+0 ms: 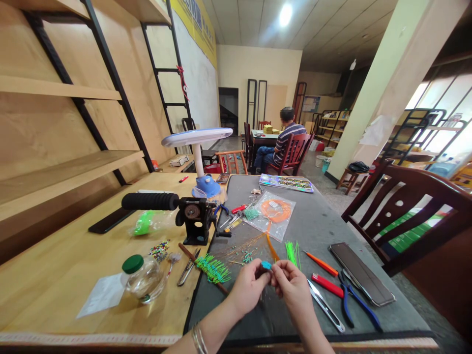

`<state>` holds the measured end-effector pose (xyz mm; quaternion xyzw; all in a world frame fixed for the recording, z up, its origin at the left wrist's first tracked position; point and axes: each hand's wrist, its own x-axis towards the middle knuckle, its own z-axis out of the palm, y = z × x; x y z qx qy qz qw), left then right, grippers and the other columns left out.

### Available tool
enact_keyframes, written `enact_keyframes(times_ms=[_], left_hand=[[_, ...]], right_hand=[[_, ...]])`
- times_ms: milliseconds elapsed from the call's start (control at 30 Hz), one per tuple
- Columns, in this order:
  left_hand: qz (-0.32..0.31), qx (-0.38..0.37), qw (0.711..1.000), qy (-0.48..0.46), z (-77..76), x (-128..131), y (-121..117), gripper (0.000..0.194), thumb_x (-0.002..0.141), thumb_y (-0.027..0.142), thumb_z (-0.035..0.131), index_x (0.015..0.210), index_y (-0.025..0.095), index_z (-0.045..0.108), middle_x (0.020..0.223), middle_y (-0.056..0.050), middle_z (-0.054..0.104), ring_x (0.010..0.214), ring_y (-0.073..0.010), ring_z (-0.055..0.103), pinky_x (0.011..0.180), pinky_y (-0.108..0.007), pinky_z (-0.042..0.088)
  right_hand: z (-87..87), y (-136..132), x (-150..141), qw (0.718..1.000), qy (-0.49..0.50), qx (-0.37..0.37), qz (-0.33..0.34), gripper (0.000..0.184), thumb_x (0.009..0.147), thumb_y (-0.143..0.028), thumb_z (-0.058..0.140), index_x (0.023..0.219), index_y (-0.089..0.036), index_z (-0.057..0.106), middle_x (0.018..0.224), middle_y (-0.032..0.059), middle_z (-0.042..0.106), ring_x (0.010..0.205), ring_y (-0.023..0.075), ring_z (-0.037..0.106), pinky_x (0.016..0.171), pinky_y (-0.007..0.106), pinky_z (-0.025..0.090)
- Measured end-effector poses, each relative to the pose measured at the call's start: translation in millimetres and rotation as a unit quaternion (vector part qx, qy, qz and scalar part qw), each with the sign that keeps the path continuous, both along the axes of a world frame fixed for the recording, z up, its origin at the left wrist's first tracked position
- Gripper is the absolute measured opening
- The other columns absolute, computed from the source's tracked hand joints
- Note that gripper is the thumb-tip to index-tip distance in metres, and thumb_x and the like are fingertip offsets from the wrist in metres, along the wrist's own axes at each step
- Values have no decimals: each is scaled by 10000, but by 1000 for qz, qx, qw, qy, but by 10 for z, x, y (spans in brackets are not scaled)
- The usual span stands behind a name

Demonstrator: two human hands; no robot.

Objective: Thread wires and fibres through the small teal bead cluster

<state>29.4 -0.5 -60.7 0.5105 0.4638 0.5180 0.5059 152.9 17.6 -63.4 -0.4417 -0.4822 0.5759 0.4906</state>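
My left hand [248,287] and my right hand [291,285] meet over the grey mat [317,231], fingers pinched together. Between their fingertips sits a small teal bead cluster [266,265]; both hands pinch around it. An orange strand [272,250] runs from just above the hands back toward a clear bag of orange cord [275,212]. Left of my left hand lies a stick with green bristles [212,268]. A tuft of green strands [293,251] lies just beyond my right hand.
A glass jar with a green lid [142,278], loose beads [160,250], a black hand-crank tool [193,216] and a desk lamp [201,162] stand to the left. Blue pliers [356,297], red cutters [327,285], a phone [361,273] and tweezers [326,307] lie right. A seated person [283,142] is far behind.
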Motion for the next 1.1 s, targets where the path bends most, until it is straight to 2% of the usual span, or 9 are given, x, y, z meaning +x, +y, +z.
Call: enact_keyframes(times_ms=[133,300,533,733,800,933,1100], left_hand=[[-39,-60,988,-137,13,-7,1,239,672,308,741,736,149,574,695,-10,627,691,-147,568,699,-269,427],[-39,-100,972,-211,20,-17,5,290,634,331,786,750,139,601,699,-16,643,668,-138,586,688,-264,439],[-34,-104,976,-190,-36,-20,18,278,638,315,780,740,141,589,664,13,591,602,-99,526,584,-218,383],[-31,-122,970,-210,-62,27,8,303,636,334,761,786,140,585,713,14,583,620,-88,514,576,-204,371],[-25,-135,969,-206,-41,25,8,311,633,350,752,777,146,569,663,38,538,567,-69,463,513,-185,327],[-7,-156,967,-201,17,-1,22,317,635,367,729,735,161,509,570,86,394,480,-44,319,420,-174,155],[-16,-165,965,-204,40,-19,29,309,642,353,708,717,167,472,529,95,365,452,-40,285,424,-194,101]], right_hand=[[-5,-1,15,1000,10,-19,1,492,592,-622,705,686,-171,531,447,-61,509,351,47,378,357,162,263],[11,-9,13,1000,9,-19,7,499,582,-628,705,684,-174,525,446,-69,493,355,41,349,359,163,233],[-8,-8,30,1000,-15,-17,7,490,584,-632,700,674,-179,537,440,-69,480,340,40,297,345,178,172],[-19,-22,20,1000,-4,-28,2,492,572,-634,707,678,-182,544,439,-69,485,341,46,319,352,181,197],[-30,-29,24,1000,-2,-27,1,490,577,-630,707,684,-179,546,448,-65,498,345,48,337,356,179,211],[-37,-56,39,1000,-7,-28,13,489,608,-639,680,684,-179,531,463,-54,527,351,50,363,361,173,232],[-13,-91,27,998,-11,-27,59,444,683,-608,638,655,-190,490,521,-41,568,375,54,394,366,164,260]])
